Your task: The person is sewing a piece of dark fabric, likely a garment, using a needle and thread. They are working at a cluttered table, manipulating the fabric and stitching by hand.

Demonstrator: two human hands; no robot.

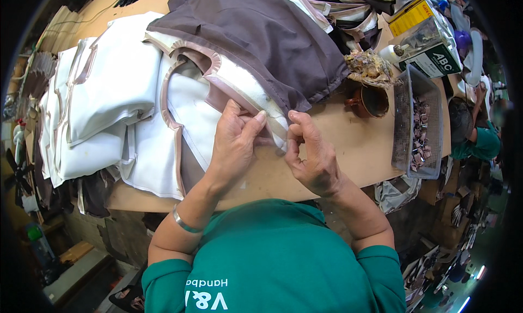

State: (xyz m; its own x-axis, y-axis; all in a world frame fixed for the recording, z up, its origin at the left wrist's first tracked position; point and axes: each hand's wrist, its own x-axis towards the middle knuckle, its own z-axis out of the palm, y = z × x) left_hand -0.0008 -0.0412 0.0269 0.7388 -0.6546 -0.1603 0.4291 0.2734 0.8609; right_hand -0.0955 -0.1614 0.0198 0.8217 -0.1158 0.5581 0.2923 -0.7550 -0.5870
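A handbag piece lies in front of me, with dark brown lining fabric and a white padded border trimmed in dusky pink. My left hand pinches this border between thumb and fingers near its lower end. At the border's pale striped end, my right hand is closed with curled fingers. Its index fingertip is close beside the lining's edge; anything inside the curl is hidden. Beneath and to the left, white bag panels with pink edging are spread on the tan table.
White bag pieces are stacked at left. On the right stand a brown mug, a crumpled yellowish lump, a metal can and a grey basket of small pieces. Another person in green is at far right.
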